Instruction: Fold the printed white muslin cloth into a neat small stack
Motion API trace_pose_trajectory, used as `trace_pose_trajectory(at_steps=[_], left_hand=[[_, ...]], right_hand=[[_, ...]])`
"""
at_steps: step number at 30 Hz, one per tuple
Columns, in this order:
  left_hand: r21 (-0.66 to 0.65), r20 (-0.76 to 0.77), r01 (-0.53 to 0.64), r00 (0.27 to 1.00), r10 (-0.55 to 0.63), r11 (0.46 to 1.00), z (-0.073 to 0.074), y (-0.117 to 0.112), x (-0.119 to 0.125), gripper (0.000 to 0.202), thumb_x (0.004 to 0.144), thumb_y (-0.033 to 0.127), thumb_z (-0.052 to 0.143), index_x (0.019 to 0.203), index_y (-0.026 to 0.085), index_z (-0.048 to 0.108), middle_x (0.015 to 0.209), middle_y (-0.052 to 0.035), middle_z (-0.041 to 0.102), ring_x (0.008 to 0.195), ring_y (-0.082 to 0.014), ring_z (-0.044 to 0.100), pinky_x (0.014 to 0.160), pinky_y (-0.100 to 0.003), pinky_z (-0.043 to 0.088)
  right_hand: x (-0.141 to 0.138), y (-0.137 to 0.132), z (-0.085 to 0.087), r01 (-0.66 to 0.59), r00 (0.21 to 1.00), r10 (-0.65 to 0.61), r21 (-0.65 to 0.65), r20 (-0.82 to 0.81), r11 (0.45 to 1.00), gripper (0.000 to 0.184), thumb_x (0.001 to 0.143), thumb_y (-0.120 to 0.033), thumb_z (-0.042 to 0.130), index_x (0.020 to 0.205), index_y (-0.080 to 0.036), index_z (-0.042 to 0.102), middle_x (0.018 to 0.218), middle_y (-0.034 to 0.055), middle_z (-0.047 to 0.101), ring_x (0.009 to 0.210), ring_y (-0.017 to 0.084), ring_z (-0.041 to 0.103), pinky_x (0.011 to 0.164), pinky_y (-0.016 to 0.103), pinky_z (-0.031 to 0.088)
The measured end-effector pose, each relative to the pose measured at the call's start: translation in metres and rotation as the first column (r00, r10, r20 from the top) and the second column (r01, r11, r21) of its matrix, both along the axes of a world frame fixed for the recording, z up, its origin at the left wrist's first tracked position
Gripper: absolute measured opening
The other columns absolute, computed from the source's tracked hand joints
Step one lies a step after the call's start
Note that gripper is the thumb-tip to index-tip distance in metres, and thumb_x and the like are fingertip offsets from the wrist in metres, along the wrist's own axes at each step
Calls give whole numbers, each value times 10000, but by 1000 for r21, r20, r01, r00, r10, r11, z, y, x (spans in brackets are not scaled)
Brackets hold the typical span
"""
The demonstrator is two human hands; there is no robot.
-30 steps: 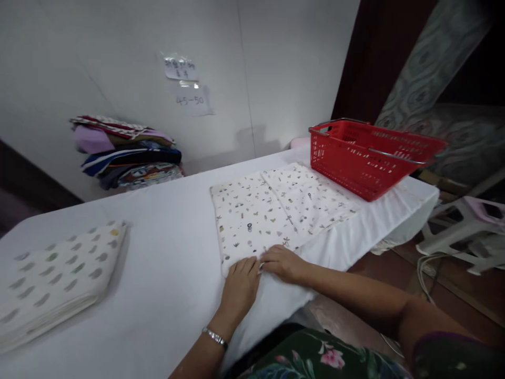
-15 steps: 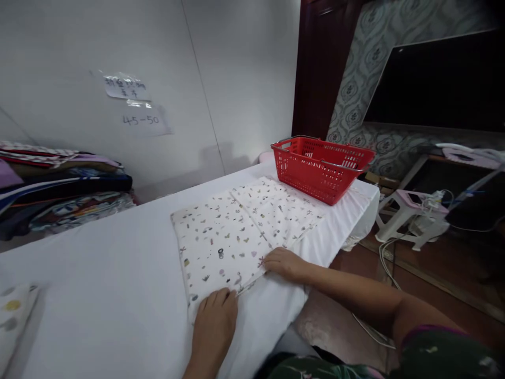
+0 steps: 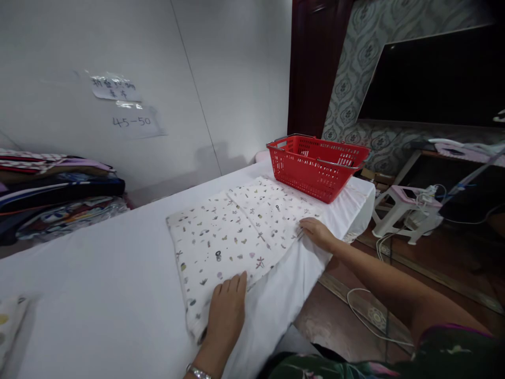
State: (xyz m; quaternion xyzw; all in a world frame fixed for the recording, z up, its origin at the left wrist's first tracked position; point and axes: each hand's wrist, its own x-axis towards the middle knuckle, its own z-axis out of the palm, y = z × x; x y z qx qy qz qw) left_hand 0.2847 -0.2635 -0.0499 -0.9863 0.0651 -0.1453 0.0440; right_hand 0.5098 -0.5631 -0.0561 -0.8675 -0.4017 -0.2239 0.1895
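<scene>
A white cloth [image 3: 221,237] printed with small plants and shapes lies folded on the white-covered table, a seam or fold line crossing its middle. At its near left part, my left hand [image 3: 228,308] has its fingers bent together on the near edge; the thumb is hidden. Further right, my right hand [image 3: 317,234] is closed on the near right edge, with the arm stretched out. The cloth's far right end reaches the foot of a red basket [image 3: 315,171].
The white tablecloth [image 3: 98,284] drapes over the near edge. Stacked folded clothes [image 3: 59,192] stand at the far left. Another printed cloth [image 3: 10,323] lies at the left front. A plastic stool [image 3: 406,208] with cables is beyond the table's right end.
My right hand has slid right along the near edge towards the basket. My left hand has shifted slightly right and further onto the cloth. The view has turned a little right.
</scene>
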Motion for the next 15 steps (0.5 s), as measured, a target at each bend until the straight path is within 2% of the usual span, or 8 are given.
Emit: trace_pose_trajectory(at_steps=[4,9,15], left_hand=[[-12,-17,67,998,-67,998,2,-10,12,409,789,17,450,1161,166,531,1003,-62,580,892,-190,513,769,-335,389],[-52,-82,72,994,-77,996,5,-20,20,283,803,34,440,996,193,575,911,-34,567,839,-189,502,733,-334,385],[-80,-88,55,994,-62,995,5,-21,20,239,809,60,460,960,203,578,908,-28,556,842,-181,500,730,-323,384]], right_hand=[[9,-3,8,63,983,-68,-32,-171,998,236,854,-162,434,884,-175,668,953,82,672,918,195,595,851,350,457],[20,15,23,52,962,-86,-136,-257,989,213,849,-184,466,916,-168,667,964,68,667,928,173,582,850,290,421],[39,42,27,103,912,-206,-290,-353,952,169,807,-291,561,814,-167,676,839,55,653,794,163,566,705,235,385]])
